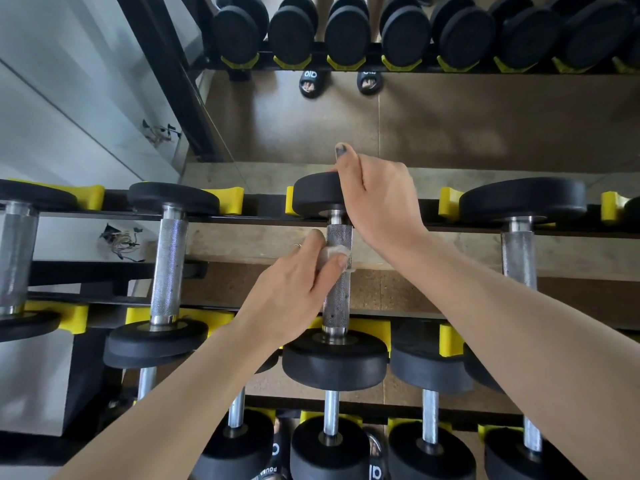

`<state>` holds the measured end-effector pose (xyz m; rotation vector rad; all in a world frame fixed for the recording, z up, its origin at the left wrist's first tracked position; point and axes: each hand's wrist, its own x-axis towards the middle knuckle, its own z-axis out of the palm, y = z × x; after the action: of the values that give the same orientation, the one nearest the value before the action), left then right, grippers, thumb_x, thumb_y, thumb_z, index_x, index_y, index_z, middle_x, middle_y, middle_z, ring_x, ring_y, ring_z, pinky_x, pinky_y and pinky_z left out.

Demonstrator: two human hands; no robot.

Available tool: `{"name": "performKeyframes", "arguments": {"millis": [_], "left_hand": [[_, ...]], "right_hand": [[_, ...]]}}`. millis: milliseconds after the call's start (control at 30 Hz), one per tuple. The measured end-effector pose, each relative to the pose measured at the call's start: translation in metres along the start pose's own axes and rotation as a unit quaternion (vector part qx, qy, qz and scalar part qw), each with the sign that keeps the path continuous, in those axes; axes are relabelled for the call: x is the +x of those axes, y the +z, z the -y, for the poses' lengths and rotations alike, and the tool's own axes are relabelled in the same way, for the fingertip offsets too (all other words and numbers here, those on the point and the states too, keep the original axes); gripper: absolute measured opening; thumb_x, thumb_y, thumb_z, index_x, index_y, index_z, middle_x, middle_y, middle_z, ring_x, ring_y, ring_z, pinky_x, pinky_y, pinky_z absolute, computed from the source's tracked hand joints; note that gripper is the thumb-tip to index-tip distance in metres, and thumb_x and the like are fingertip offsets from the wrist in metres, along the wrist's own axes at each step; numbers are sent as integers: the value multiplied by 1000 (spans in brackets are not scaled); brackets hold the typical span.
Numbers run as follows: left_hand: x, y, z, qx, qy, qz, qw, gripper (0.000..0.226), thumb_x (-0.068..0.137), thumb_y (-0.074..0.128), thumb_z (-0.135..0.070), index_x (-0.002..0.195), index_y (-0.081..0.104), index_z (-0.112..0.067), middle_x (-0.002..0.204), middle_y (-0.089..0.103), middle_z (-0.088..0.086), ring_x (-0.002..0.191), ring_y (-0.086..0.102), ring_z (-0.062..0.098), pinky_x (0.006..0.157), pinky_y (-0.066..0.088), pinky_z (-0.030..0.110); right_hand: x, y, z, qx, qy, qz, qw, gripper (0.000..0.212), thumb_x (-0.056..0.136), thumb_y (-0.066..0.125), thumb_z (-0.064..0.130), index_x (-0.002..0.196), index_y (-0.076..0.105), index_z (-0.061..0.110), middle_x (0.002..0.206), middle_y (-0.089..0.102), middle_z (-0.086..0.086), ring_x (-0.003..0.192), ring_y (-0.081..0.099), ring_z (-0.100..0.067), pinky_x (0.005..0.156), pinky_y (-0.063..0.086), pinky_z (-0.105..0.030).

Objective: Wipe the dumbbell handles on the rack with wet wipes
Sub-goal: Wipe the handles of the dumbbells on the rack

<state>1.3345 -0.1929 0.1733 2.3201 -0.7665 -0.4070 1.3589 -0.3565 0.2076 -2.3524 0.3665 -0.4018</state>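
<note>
While pinched between thumb and curled fingers (341, 261) of the left hand (294, 292), a small crumpled white wet wipe (334, 253) presses on the upper half of the knurled steel dumbbell handle (337, 271). Soft and limp, likely slippery when wet; best bunched tight and dragged along the rough knurling. Heavy, rigid black-ended dumbbell (334, 362), lying in yellow cradles (377, 332) on the middle tier of the black rack (242, 220), likely prone to rolling; best steadied at the far rubber head (317, 195). Right hand (375, 206) draped there, fingers curled over the rim, thumb pointing up. Both forearms reaching forward, left from below, right crossing from the right.
</note>
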Motion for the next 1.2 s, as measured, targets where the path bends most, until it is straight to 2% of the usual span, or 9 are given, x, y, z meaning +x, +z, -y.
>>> {"name": "performKeyframes", "arguments": {"millis": [67,267,400,467,533,667,867,1067,1200], "left_hand": [[1,2,-2,50,48,-20,997,29,106,26,-46,98,40,-22,76,51,-6,61,52,17,52,40,34],[1,-5,5,190,174,-60,964,31,105,36,-31,91,55,-11,65,47,-2,45,39,19,40,32,28],[26,-2,-6,95,65,-113,987,32,104,37,-33,95,57,-8,71,56,5,61,54,37,50,38,38],[28,7,-8,15,26,-127,991,27,107,40,-28,93,53,-9,73,60,8,64,55,34,53,42,45],[18,8,-5,2,45,-116,992,25,108,41,-30,92,48,-13,68,57,5,56,51,28,50,42,42],[-4,-2,13,120,163,-37,979,19,106,35,-35,94,39,-21,65,43,-6,46,41,18,42,36,31],[28,11,-3,-72,6,-142,987,26,108,44,-24,84,43,-14,68,52,-1,57,47,16,52,36,36],[-6,9,10,19,111,-78,991,24,107,46,-26,86,34,-27,65,38,-15,50,38,10,48,29,26],[18,12,4,-95,-7,-136,986,31,107,45,-25,79,44,-13,59,47,-3,50,42,14,49,35,35]], "right_hand": [[0,0,0,-3,0,1,1000,60,108,31,39,76,70,6,59,63,-6,60,60,-24,61,52,-46],[-1,2,0,-9,-7,-14,1000,59,108,33,37,68,64,7,54,58,-5,54,57,-23,54,50,-44],[-1,4,1,-16,2,-20,1000,57,107,33,38,75,70,10,60,62,-3,61,60,-25,59,49,-41],[0,3,1,-14,3,-15,1000,57,107,33,39,75,70,10,59,61,-3,62,60,-24,60,50,-41],[0,2,1,-14,2,-11,1000,58,108,32,39,75,70,10,59,61,-3,61,60,-23,59,50,-41],[-1,2,2,-5,-14,-19,1000,58,107,33,37,71,68,9,54,57,-3,55,57,-23,55,50,-42],[0,5,0,-4,-6,-20,1000,56,107,34,37,74,70,10,54,56,3,59,58,-24,59,49,-41],[0,5,-1,-2,-15,-20,1000,59,107,33,38,72,71,9,54,58,-1,54,57,-21,54,50,-41],[0,6,-1,-4,-9,-22,1000,57,107,35,37,66,65,13,52,52,3,56,56,-23,54,47,-39]]}}
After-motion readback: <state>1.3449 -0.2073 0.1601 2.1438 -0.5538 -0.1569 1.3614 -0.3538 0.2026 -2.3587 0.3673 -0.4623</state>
